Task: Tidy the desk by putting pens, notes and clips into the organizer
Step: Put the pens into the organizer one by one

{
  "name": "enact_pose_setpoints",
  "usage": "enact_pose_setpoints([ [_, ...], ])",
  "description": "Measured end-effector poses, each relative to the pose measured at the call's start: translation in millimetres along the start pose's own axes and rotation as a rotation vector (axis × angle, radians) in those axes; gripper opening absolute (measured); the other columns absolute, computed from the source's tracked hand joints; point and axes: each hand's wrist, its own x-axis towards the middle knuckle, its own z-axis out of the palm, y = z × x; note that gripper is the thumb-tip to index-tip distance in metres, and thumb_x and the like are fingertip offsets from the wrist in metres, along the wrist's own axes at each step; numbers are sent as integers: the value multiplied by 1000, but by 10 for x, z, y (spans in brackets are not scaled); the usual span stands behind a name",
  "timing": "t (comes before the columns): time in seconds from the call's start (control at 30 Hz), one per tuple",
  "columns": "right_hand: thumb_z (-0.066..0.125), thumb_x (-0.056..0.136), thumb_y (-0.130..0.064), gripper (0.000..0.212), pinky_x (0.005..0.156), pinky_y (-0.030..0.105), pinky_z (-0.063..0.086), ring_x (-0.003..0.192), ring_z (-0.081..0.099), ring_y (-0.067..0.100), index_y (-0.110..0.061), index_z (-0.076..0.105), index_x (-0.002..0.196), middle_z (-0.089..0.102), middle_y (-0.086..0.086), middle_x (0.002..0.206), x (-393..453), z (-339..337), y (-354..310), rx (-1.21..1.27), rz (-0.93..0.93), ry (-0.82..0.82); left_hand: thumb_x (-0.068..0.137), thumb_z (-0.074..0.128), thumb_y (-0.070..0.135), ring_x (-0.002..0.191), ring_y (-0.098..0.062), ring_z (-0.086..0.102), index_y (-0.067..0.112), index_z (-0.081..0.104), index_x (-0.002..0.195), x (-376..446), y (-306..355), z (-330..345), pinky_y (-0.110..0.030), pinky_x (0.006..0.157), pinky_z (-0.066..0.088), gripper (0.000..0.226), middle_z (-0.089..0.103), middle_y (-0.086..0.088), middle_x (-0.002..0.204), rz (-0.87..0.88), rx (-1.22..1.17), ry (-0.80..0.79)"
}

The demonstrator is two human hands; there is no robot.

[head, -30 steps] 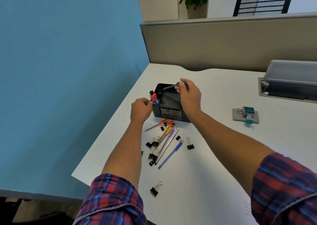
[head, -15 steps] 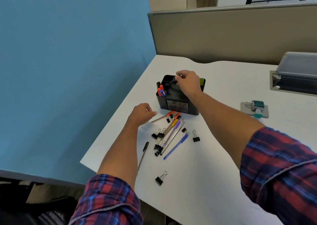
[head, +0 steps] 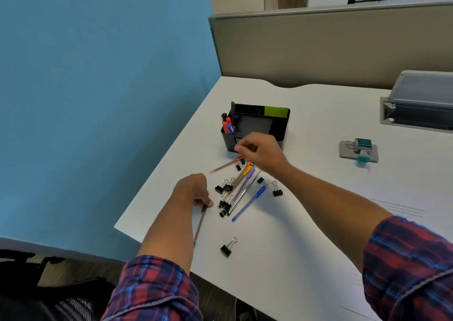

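From the head view, I see my left hand (head: 193, 190) down on a black pen (head: 199, 225) that lies apart from the main scatter, near the bench's front edge; the thumb and fingers (head: 208, 202) pinch its upper end. My right hand (head: 261, 152) hovers just in front of the black organizer (head: 257, 127), its fingers loosely curled and slightly blurred, holding nothing I can make out.

I judge the risks to be these. The black pen is gripped only at its tip end, so the long barrel could swing or slip out as it lifts and roll off the near edge. The right hand is coming down on a tight pile: an orange-capped pen (head: 226, 165), a yellow pen (head: 241, 175), a purple pen (head: 242, 186) and a blue pen (head: 248, 203) overlap with binder clips (head: 224, 187) among them, so taking one pen may drag clips or flick a neighbour away. The pen slot already holds several markers (head: 228, 126), and a slanted entry could jam.

The bench (head: 306, 235) is a smooth white top that offers little friction. One binder clip (head: 228, 247) sits alone toward me. A grey partition (head: 331, 46) backs the bench, a blue wall (head: 98, 88) stands to the left, and a grey tray (head: 416, 102) sits far right.
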Motion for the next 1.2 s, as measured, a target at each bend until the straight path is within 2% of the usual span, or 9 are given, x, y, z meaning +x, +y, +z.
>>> enact_pose_setpoints([
  [0.13, 73, 88, -28, 10, 64, 24, 48, 73, 59, 7, -19, 77, 93, 70, -7, 85, -266, -57, 107, -263, -133, -381, 74, 88, 30, 67, -17, 76, 9, 69, 73, -32, 42, 13, -35, 81, 61, 29, 75, -2, 67, -1, 36, 20],
  [0.3, 71, 89, -25, 21, 66, 17, 34, 101, 64, 14, -22, 75, 109, 69, -5, 113, -400, -144, 229, -607, -225, -705, 80, 81, 24, 63, -14, 74, 8, 68, 80, -114, 121, -12, -31, 75, 60, 21, 75, -3, 70, 35, 18, 100],
  [0.4, 72, 88, -27, 32, 72, 20, 38, 106, 62, 14, -22, 72, 120, 67, -3, 121, -388, -177, 235, -673, -228, -758, 86, 72, 22, 78, -19, 74, 8, 66, 89, -160, 156, -67, -34, 80, 59, 16, 75, -5, 82, 76, 19, 171],
  [0.5, 71, 89, -28, 30, 72, 21, 43, 100, 63, 15, -21, 73, 118, 69, -3, 113, -384, -154, 244, -723, -204, -806, 92, 68, 24, 89, -21, 68, 9, 64, 96, -197, 198, -147, -35, 82, 54, 16, 72, -6, 92, 132, -64, 281],
  [0.73, 72, 88, -25, 20, 66, 25, 45, 87, 63, 18, -17, 76, 106, 69, 1, 95, -398, -21, 267, -814, -212, -848, 92, 70, 18, 80, -11, 72, 15, 78, 103, -286, 296, -427, -31, 83, 59, 14, 76, 1, 83, 386, -670, 583],
  [0.83, 72, 88, -21, 19, 72, 28, 51, 90, 59, 17, -15, 74, 106, 65, 2, 99, -401, -4, 222, -825, -254, -846, 89, 73, 22, 84, -13, 73, 19, 79, 96, -345, 378, -610, -30, 81, 57, 10, 77, 3, 83, 459, -758, 641],
  [0.93, 69, 90, -20, 20, 75, 28, 45, 98, 55, 17, -16, 68, 110, 61, 2, 108, -414, 1, 209, -808, -287, -839, 89, 74, 20, 72, -16, 69, 15, 78, 94, -435, 474, -832, -26, 68, 56, 8, 76, -2, 83, 519, -903, 737],
  [1.07, 66, 93, -16, 15, 71, 26, 38, 89, 52, 15, -19, 60, 106, 62, 2, 106, -429, -34, 237, -729, -234, -850, 93, 68, 18, 62, -14, 70, 11, 71, 93, -526, 613, -1165, -21, 55, 49, 7, 75, -7, 84, 489, -1118, 988],
  [1.2, 67, 93, -14, 15, 65, 20, 39, 87, 55, 16, -24, 60, 102, 61, -5, 99, -363, -141, 221, -499, -90, -819, 93, 68, 16, 69, -11, 75, 16, 70, 88, -511, 711, -1357, -27, 64, 57, 5, 75, -1, 81, 434, -1176, 1155],
])
